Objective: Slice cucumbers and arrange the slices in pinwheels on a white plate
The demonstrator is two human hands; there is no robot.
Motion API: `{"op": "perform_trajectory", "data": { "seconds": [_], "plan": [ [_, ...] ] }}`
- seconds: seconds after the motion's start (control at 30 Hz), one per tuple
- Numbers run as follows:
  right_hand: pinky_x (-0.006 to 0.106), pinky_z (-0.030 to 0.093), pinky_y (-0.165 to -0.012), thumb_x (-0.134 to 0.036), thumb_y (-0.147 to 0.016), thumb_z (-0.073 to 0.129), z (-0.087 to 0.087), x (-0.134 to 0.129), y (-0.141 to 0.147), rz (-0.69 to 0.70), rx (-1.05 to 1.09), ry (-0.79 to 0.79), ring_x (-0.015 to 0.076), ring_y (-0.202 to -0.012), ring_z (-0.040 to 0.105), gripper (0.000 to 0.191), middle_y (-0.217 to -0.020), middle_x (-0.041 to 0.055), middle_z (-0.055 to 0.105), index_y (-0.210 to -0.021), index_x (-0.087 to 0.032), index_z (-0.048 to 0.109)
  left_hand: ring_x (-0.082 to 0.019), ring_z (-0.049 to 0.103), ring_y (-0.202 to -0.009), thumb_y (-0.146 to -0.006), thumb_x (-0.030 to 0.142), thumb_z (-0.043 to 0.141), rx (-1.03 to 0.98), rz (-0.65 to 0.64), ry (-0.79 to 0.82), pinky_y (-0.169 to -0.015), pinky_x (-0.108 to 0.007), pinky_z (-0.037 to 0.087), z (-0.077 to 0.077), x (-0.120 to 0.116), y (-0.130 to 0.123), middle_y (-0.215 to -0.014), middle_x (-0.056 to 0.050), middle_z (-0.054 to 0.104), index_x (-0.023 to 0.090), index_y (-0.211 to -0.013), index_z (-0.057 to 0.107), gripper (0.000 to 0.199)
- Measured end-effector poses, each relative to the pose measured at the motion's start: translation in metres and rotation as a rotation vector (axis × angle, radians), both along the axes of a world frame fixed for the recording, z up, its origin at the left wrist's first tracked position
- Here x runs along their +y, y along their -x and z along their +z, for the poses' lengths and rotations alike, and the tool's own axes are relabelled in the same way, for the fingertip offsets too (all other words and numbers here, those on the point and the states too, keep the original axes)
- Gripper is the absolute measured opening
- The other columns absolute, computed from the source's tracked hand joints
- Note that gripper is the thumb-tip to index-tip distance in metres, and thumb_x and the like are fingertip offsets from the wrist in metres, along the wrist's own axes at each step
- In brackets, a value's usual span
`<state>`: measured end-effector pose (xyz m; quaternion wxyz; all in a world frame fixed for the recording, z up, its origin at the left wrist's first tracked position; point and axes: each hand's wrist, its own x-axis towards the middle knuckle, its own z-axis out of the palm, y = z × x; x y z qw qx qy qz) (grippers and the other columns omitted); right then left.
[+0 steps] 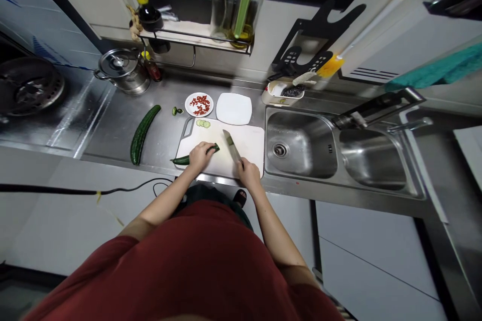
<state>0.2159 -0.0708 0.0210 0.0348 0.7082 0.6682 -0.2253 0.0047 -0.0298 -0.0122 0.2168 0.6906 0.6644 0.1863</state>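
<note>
A white cutting board (246, 143) with a grey handle lies on the steel counter. My left hand (201, 156) is closed around a dark green cucumber (181, 160), whose cut end sticks out to the right of my fingers. In my right hand (248, 173) is a kitchen knife (231, 144), its blade pointing away over the board, a little right of the cucumber's cut end. Several pale cucumber slices (203, 124) rest near the board's far left corner. Behind the board are a plate of chopped red pieces (201, 105) and a square white plate (234, 109).
A whole cucumber (145, 133) lies on the counter at left, with cucumber ends (176, 111) near the round plate. A lidded steel pot (124, 72) stands behind. To the right is a double sink (301, 145). A shelf (188, 31) with bottles hangs above the counter.
</note>
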Motion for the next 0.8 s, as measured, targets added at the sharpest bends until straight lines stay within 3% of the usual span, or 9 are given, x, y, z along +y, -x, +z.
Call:
{"op": "perform_trajectory", "data": {
  "seconds": [0.27, 0.5, 0.8],
  "plan": [
    [0.027, 0.04, -0.074, -0.034, -0.1, 0.029, 0.018, 0.002, 0.018, 0.178, -0.072, 0.049, 0.0216, -0.089, 0.064, 0.032, -0.097, 0.0101, 0.068, -0.111, -0.019, 0.055, -0.018, 0.058, -0.098, -0.093, 0.038, 0.046, 0.152, -0.103, -0.182, -0.083, -0.028, 0.045, -0.015, -0.01, -0.002, -0.113, -0.003, 0.064, 0.033, -0.119, 0.065, 0.032],
    [0.03, 0.042, -0.075, -0.032, -0.1, 0.029, 0.028, 0.001, 0.028, 0.169, -0.115, 0.084, 0.0234, -0.092, 0.065, 0.031, -0.097, 0.0109, 0.068, -0.115, -0.019, 0.053, -0.018, 0.057, -0.099, -0.093, 0.036, 0.046, 0.175, -0.143, -0.255, -0.086, -0.029, 0.045, -0.022, -0.01, 0.0, -0.114, -0.004, 0.065, 0.032, -0.12, 0.065, 0.033],
    [0.03, 0.043, -0.075, -0.031, -0.099, 0.029, 0.027, 0.001, 0.029, 0.184, -0.109, 0.075, 0.0229, -0.09, 0.065, 0.03, -0.096, 0.0111, 0.068, -0.112, -0.018, 0.054, -0.018, 0.057, -0.099, -0.093, 0.035, 0.046, 0.188, -0.141, -0.243, -0.084, -0.029, 0.044, -0.019, -0.011, -0.001, -0.114, -0.004, 0.064, 0.033, -0.121, 0.064, 0.033]
  ]
}}
